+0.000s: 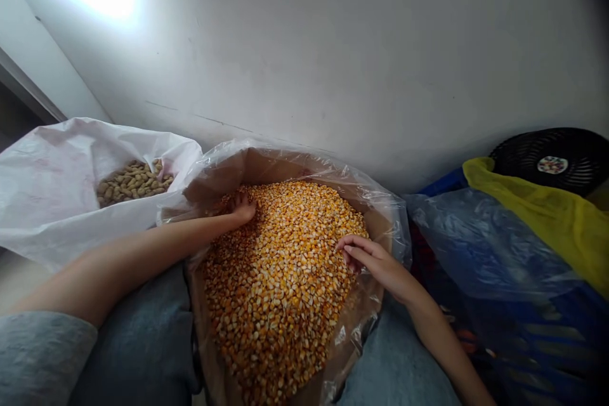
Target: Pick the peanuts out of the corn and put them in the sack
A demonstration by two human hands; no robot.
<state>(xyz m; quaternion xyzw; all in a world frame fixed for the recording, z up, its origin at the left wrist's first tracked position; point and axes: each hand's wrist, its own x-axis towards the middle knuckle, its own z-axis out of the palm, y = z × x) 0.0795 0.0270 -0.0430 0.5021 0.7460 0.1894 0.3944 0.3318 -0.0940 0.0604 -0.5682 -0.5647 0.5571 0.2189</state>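
Grip: right hand (366,255) half-curled, right in lined bag (280,166); left hand (243,209) opposite; holding unclear. Corn kernels (290,260) probably slippery (individually light); cup bag-centre.

Left hand (243,209), left of center, was kinda blurry, white sack (47,171) got chopped by the left edge, corn bag (280,168) ran off the bottom, and fan sticker (552,165) far right was too tiny to read.

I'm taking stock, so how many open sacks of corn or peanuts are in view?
2: the white sack of peanuts at the left and the plastic-lined sack of corn in the middle. Others may be hidden.
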